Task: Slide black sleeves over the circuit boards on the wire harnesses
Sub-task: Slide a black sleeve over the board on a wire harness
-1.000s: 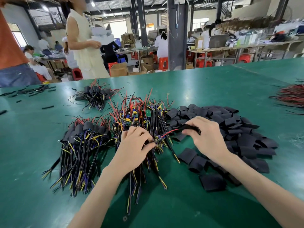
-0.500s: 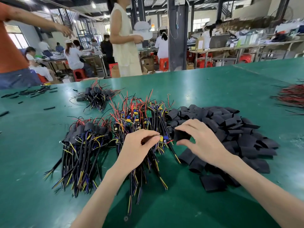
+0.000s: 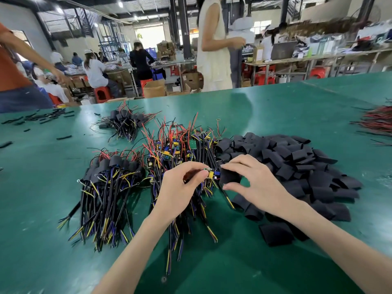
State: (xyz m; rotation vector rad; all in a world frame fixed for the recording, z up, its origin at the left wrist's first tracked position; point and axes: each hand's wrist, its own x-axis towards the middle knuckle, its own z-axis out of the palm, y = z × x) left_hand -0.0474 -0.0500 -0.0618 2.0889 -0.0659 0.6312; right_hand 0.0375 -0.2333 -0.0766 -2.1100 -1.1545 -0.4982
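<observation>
Fingers (image 3: pixel 196 179) pinch circuit board (image 3: pixel 211 173), black sleeve (image 3: pixel 229 177) over green table (image 3: pixel 275 115); crowded workshop (image 3: pixel 118 66).

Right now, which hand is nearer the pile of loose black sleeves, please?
Right: the right hand is at the left edge of the pile; the left hand lies farther left.

Factory floor: workbenches (image 3: pixel 314 58), seated workers (image 3: pixel 94 71)

Circuit board (image 3: pixel 210 173) mostly hidden between left hand (image 3: pixel 180 192) fingertips and black sleeve (image 3: pixel 230 177). Red wire bundle (image 3: pixel 376 122), tabletop (image 3: pixel 275 107) right edge: cut off by picture edge.
</observation>
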